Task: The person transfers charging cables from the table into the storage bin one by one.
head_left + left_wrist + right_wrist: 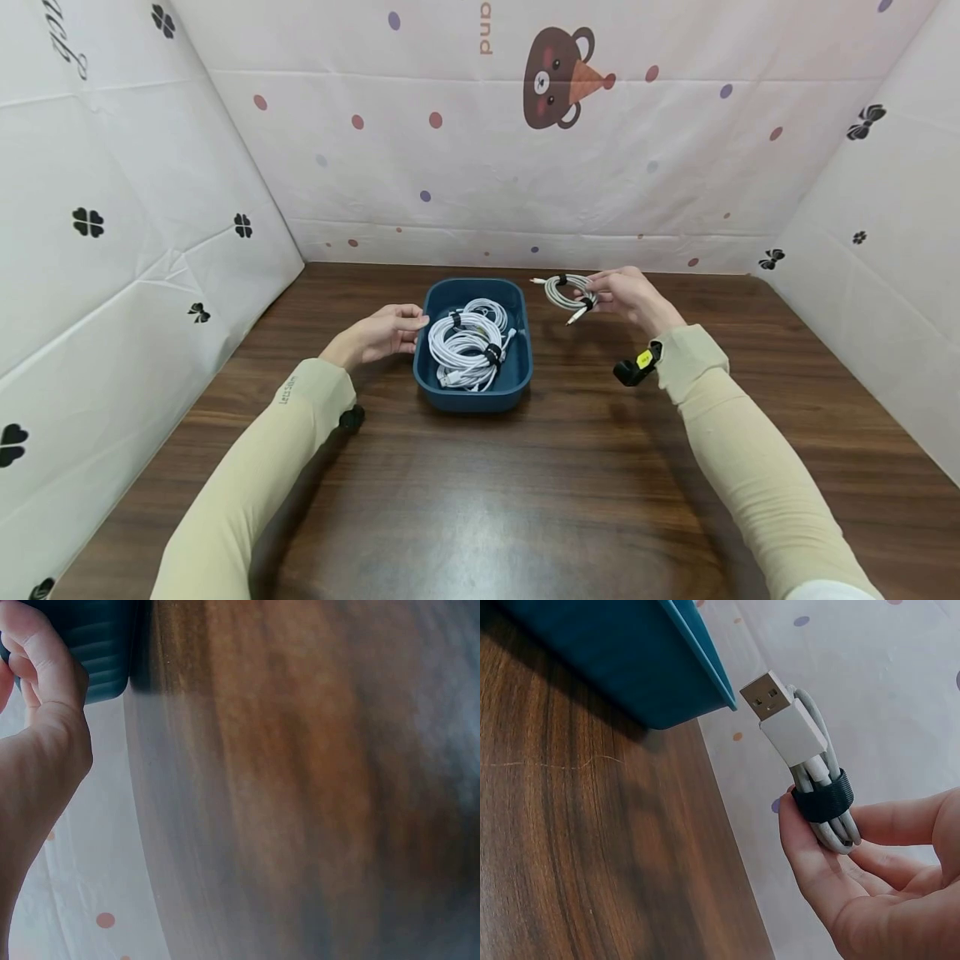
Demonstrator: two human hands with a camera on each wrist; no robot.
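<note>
My right hand (628, 296) pinches a coiled white USB cable (562, 293) between thumb and fingers, raised to the right of the blue plastic bin (472, 403). Black straps bind the coil. Its USB plug (784, 727) points up toward the bin in the right wrist view. My left hand (384, 333) holds the left rim of the bin, fingers bent against its ribbed outer wall (101, 664) in the left wrist view. Inside the bin lie coiled white cables (465, 342) with black straps, one overlapping another.
The bin stands on a dark brown wooden table (480, 500), toward its back edge. White patterned sheets rise behind the table (450, 167) and along both sides. Black wrist cameras (633, 371) sit at the cuffs of both sleeves.
</note>
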